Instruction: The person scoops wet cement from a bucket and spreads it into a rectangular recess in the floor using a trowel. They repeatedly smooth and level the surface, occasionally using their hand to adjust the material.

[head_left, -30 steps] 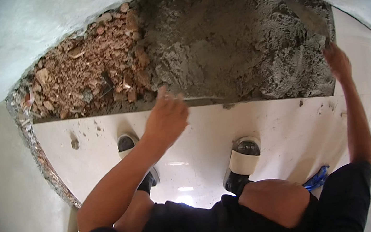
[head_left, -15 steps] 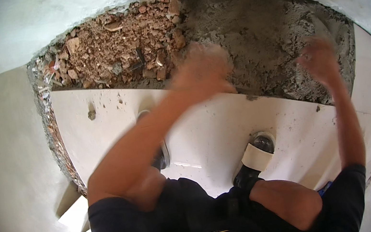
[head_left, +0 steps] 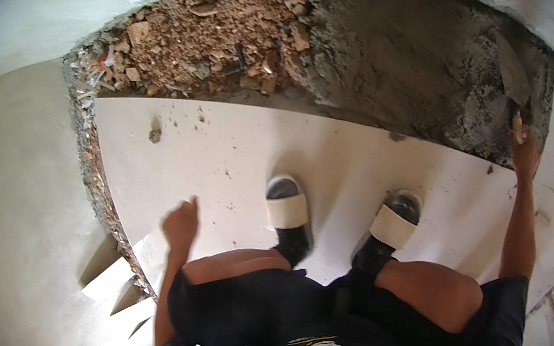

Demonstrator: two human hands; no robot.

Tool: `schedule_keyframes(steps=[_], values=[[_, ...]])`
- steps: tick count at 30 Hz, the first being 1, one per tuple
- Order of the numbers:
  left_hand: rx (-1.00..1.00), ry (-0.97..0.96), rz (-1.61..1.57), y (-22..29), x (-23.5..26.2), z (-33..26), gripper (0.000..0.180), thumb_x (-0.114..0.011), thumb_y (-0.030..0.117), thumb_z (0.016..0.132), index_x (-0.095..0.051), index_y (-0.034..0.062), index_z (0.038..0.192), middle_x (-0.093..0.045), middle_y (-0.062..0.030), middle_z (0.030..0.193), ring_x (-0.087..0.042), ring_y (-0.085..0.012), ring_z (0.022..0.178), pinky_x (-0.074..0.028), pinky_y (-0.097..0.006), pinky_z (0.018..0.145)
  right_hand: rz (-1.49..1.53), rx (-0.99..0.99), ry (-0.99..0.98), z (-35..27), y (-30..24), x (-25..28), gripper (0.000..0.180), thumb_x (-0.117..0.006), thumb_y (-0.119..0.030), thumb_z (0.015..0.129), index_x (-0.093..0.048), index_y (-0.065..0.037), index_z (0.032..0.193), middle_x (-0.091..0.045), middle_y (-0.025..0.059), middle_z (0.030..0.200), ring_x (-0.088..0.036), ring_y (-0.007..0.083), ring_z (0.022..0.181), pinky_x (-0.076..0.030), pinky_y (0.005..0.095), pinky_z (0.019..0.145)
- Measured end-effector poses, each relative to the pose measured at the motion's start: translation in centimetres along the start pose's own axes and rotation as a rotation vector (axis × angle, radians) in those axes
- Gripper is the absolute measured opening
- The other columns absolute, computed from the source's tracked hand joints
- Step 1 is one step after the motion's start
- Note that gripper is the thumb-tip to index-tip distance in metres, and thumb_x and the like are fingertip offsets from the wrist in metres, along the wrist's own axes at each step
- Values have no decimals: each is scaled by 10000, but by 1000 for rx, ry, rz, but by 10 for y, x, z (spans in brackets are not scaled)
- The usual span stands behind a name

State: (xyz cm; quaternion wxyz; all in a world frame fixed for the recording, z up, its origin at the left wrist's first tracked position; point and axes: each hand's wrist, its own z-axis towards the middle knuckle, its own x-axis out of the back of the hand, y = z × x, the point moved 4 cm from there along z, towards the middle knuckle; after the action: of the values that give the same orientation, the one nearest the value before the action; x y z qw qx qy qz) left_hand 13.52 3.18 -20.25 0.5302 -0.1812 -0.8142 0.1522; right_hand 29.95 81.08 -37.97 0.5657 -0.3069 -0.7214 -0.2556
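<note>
At the far right, my right hand point(head_left: 524, 152) is closed around the handle of a pointed trowel point(head_left: 513, 74). The trowel's blade points away from me over grey wet mortar point(head_left: 402, 44), smooth in parts and rough near the blade. My left hand point(head_left: 181, 223) hangs over the pale floor tiles point(head_left: 216, 153) at the left, its fingers curled in and a little blurred, with nothing visible in them. Left of the mortar lies a bed of reddish brick rubble point(head_left: 211, 31).
My feet in slippers point(head_left: 287, 209) stand on the tiles, just short of the mortar. Walls point(head_left: 13, 157) enclose the left and far sides. A rubble-filled gap point(head_left: 95, 158) runs along the left wall. White pieces point(head_left: 109, 281) stick out at lower left. Mortar crumbs point(head_left: 155, 135) dot the tiles.
My left hand has moved back from the rubble's edge to above the tiles at left. My right hand has come nearer and now grips the trowel handle. The view has shifted.
</note>
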Motion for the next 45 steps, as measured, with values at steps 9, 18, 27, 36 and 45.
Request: schedule_keyframes(steps=[9,18,27,36,45], values=[[56,-304,-605,55,-118,-52,376,-598,421,887,-659,58,963,-656,-152,1001,-634,-356,918,-499,-427,808,2,-11,-33,-30,-47,56,550,-574,-309,896,-444,-13,1341,-558,251,1242,-530,412,1161,-425,453,979],[-24,-392,-690,62,-148,-41,414,-580,398,901,-658,9,1018,-669,-236,980,-643,-375,950,-497,-435,839,273,593,-140,12,-329,90,458,-443,-421,965,-524,-85,1265,-618,171,1178,-603,351,1074,-504,452,892],[-103,-327,-711,47,-174,-35,463,-578,416,901,-650,-38,952,-671,-177,731,-670,-284,701,-514,-392,682,-30,335,-162,92,-159,75,579,-311,-558,977,-393,-198,1424,-544,100,1339,-542,341,1193,-439,445,1006],[-151,-459,-590,53,-180,-10,503,-582,446,889,-640,-47,976,-672,-176,718,-674,-261,677,-519,-379,658,-2,-255,-91,69,57,99,488,-411,-485,955,-488,-190,1336,-644,161,1154,-594,335,1111,-453,467,952],[-210,-453,-616,62,-179,-11,468,-579,423,894,-641,-38,948,-671,-170,721,-665,-276,682,-513,-389,678,539,-400,25,35,34,61,542,-426,-459,950,-544,-21,1245,-598,246,1195,-556,403,1139,-431,466,970]])
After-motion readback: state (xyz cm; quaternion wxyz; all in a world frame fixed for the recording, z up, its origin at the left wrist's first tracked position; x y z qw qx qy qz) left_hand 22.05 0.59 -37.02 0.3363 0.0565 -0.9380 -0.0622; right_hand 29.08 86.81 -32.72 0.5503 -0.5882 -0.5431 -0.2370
